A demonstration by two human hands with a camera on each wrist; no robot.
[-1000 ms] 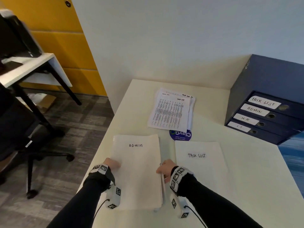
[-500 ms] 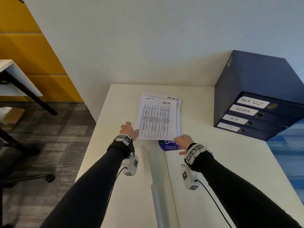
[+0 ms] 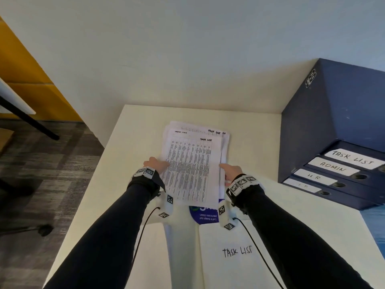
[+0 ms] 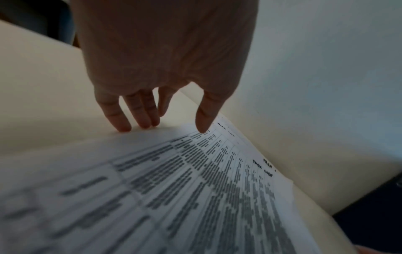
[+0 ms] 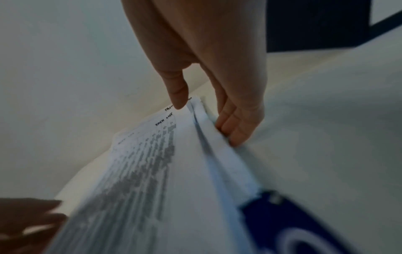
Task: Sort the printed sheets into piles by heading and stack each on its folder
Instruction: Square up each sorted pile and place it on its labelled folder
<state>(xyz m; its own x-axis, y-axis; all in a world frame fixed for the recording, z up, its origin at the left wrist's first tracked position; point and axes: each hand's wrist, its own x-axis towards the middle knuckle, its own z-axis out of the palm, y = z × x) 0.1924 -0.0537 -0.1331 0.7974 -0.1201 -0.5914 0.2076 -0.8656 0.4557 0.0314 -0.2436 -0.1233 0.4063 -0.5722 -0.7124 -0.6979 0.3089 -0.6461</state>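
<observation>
The person is gathering the stack of printed sheets [image 3: 192, 167] headed TASK LIST, at twelve o'clock on the table [image 3: 116, 163]. The left hand [image 3: 155, 164] pinches its left edge, thumb on top, fingers beneath; the right hand [image 3: 230, 171] grips the right edge likewise. Next, probably, lift level and carry the stack toward six o'clock onto the TASK LIST folder [image 3: 239, 265], keeping the edges squared. A blue file box [image 3: 325, 126] stands at two o'clock, against a white wall [image 3: 187, 49].
</observation>
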